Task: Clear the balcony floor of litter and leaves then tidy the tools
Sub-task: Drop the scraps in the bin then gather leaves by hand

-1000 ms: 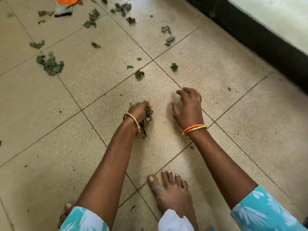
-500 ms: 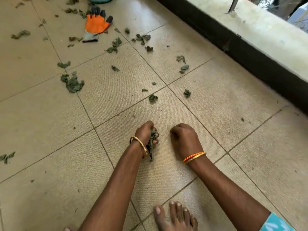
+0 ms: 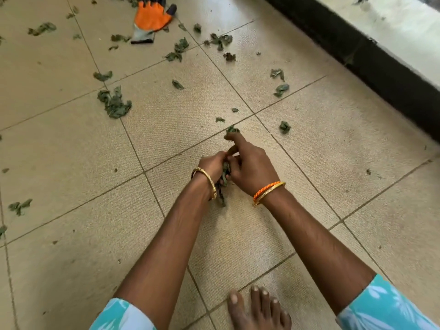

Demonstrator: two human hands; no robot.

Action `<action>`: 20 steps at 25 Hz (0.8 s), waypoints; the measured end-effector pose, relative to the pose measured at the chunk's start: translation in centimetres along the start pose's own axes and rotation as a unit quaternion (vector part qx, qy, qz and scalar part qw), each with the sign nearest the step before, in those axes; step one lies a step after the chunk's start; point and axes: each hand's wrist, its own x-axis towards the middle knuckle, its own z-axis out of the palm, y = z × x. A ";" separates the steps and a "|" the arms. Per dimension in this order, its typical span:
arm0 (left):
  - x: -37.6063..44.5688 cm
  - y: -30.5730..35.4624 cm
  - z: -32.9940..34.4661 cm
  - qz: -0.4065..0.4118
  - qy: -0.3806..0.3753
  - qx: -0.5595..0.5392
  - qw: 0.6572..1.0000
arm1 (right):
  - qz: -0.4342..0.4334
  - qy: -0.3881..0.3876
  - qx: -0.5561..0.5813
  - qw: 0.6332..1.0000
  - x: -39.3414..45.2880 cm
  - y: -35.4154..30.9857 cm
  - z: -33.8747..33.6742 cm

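My left hand [image 3: 213,164] is curled tight around a bunch of leaves [image 3: 223,179], gripping it just above the floor [image 3: 238,234]; a few stems hang from the bottom of the fist past the gold bangle [image 3: 206,181] on that wrist. My right hand [image 3: 250,167] is pressed up against the left one, its lower fingers bent in toward the bunch, and I cannot tell whether they actually grip any leaves. Its forefinger reaches forward, the tip touching or just short of a single leaf [image 3: 232,129] lying on a tile seam. An orange and gold bangle pair [image 3: 267,190] sits on the right wrist.

Beyond my hands, small scraps lie near the seams, with one crumpled leaf [image 3: 284,126] off to the right. Farther left is a bigger clump of leaves [image 3: 114,103], and more loose leaves [image 3: 177,51] are scattered up toward the top of the view. An orange and grey work glove [image 3: 150,20] lies flat on the tiles at the top, well apart from my hands. A dark kerb [image 3: 369,58] runs along the right edge of the floor with a pale ledge [image 3: 400,27] behind it.

Near me, my bare foot [image 3: 259,310] rests on the tiles between my forearms, and turquoise patterned sleeves [image 3: 385,308] show at the bottom corners.
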 end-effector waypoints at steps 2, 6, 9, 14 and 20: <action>1.0 0.8 -0.8 -0.009 0.019 -0.010 1.000 | -0.035 -0.008 -0.020 0.999 1.9 0.3 -0.4; 2.6 2.8 -2.9 -0.031 0.017 -0.080 0.996 | -0.007 -0.086 -0.106 0.991 8.4 2.5 -0.4; 2.8 3.5 -3.8 -0.029 0.010 -0.112 0.993 | -0.013 -0.160 -0.180 0.970 11.3 3.7 0.7; 3.1 2.7 -5.1 -0.033 0.009 -0.127 0.991 | -0.110 -0.152 -0.204 0.961 9.5 4.4 1.8; 1.6 0.7 -4.1 -0.066 -0.007 -0.130 0.989 | -0.169 -0.057 -0.240 0.954 3.7 6.2 0.5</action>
